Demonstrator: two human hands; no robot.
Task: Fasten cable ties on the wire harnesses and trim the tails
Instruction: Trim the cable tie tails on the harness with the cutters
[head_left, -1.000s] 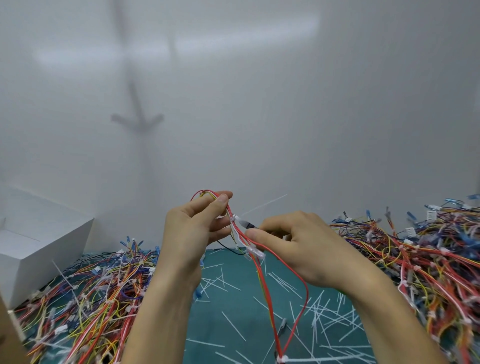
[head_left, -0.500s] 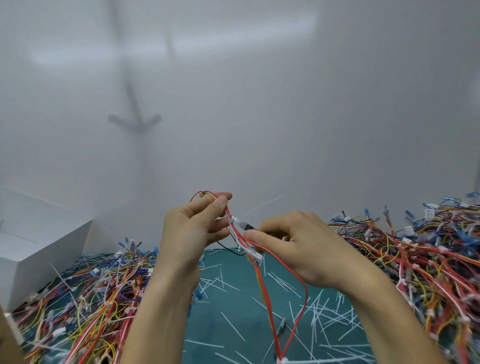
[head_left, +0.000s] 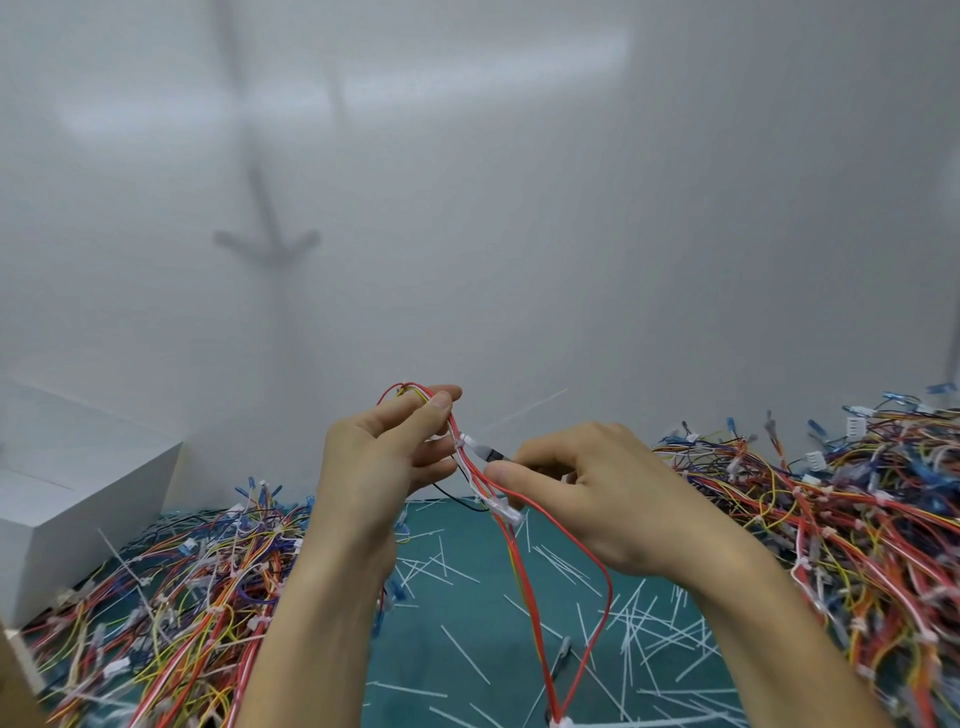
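My left hand (head_left: 384, 467) pinches the top loop of a red and yellow wire harness (head_left: 514, 551), which hangs down over the green mat (head_left: 467, 613). A white cable tie (head_left: 470, 441) is wrapped around the harness just below my left fingers. Its thin tail (head_left: 524, 410) sticks up to the right. My right hand (head_left: 597, 499) is closed around a small cutter, most of it hidden. Only its dark tip (head_left: 493, 454) shows, right beside the tie's head. My right thumb rests against the wires near a white connector (head_left: 506, 512).
A pile of coloured harnesses (head_left: 182, 597) lies on the left and a bigger one (head_left: 857, 519) on the right. Several cut white tails (head_left: 649, 629) are scattered over the mat. A white box (head_left: 67, 499) stands far left. A white wall rises close behind.
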